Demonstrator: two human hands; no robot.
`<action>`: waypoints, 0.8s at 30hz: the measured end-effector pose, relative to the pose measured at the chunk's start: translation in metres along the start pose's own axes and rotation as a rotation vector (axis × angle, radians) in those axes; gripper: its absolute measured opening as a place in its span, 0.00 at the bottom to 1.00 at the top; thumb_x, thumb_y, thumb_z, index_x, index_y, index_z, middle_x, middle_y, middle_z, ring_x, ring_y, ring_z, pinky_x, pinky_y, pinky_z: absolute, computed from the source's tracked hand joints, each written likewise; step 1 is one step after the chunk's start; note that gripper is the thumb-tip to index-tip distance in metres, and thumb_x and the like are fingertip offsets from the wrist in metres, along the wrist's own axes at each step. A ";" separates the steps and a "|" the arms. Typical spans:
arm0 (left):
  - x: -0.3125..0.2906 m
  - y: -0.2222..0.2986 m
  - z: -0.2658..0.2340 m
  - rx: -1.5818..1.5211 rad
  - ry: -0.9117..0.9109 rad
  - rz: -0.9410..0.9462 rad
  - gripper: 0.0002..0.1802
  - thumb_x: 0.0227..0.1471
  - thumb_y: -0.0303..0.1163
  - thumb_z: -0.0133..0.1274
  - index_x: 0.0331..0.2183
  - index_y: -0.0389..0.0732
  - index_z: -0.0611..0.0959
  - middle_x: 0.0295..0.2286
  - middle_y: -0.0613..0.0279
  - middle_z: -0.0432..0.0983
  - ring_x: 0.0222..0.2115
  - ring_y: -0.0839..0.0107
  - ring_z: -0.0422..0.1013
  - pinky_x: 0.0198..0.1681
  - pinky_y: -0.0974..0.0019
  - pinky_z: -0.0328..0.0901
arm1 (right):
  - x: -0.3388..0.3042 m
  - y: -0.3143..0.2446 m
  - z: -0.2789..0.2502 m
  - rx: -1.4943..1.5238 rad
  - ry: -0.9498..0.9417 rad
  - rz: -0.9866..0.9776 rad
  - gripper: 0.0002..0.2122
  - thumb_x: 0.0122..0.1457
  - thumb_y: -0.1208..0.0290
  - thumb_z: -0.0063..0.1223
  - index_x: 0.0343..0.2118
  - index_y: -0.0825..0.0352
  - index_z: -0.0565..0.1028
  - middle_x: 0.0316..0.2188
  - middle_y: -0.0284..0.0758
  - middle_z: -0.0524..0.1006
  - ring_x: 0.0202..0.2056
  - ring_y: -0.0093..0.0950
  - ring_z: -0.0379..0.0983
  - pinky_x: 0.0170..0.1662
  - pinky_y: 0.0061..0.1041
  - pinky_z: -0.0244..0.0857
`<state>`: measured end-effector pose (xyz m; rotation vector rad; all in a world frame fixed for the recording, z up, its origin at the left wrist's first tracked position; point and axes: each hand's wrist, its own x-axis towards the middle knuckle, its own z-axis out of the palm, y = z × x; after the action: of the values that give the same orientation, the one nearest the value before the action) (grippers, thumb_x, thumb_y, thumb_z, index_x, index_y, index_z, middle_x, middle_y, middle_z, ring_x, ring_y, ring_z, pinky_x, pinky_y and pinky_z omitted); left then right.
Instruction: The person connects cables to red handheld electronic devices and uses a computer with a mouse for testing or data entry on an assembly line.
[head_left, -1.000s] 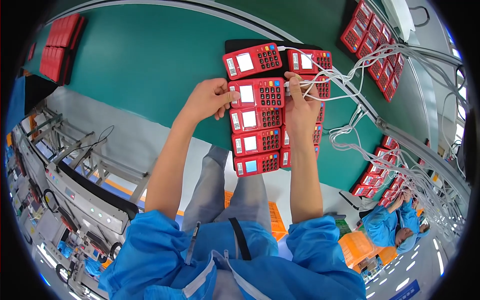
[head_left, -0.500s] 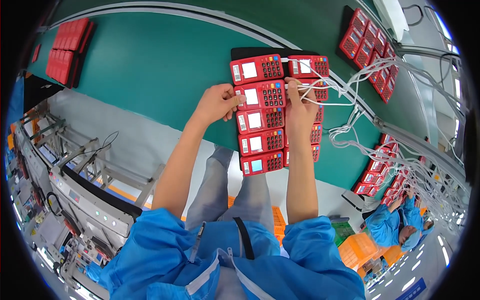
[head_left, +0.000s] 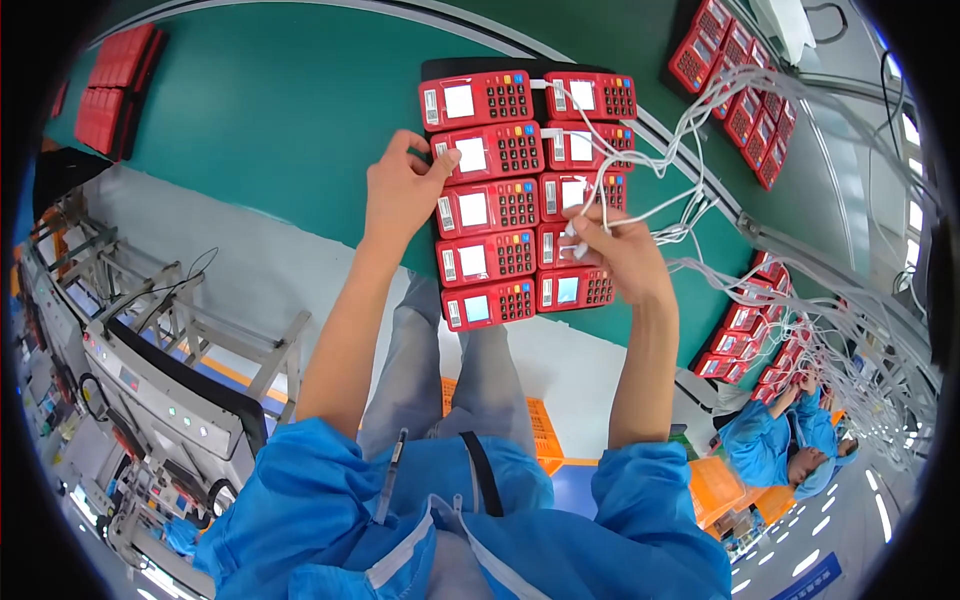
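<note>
Cable plugs (head_left: 577,248) sit clamped in the grip of our right hand (head_left: 632,254); we should avoid tugging. Our left hand (head_left: 398,186), its closure unclear, rests its thumb on the left column's second-farthest red payment terminal (head_left: 496,151).

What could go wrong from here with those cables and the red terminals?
The white cables loop together over the right column, so a pull might snag and tug the plug at the top left terminal.

The right hand pinches white plugs above the right column; one could slip and knock a screen below.

The left hand has its thumb on the second terminal in the left column; a push might shift its close-packed neighbours.
</note>
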<state>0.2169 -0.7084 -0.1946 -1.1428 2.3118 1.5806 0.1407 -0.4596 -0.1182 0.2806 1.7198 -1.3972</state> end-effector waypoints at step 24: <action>-0.025 -0.026 -0.021 -0.010 -0.440 -0.064 0.23 0.53 0.48 0.60 0.25 0.36 0.76 0.16 0.65 0.72 0.14 0.79 0.66 0.17 0.73 0.59 | 0.029 0.037 0.050 0.436 0.165 -0.332 0.06 0.63 0.72 0.52 0.34 0.71 0.73 0.41 0.43 0.79 0.38 0.26 0.76 0.44 0.26 0.72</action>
<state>0.2572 -0.7175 -0.1932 -0.7632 1.9636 1.6244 0.1718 -0.5003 -0.1642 0.3681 1.6269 -2.0466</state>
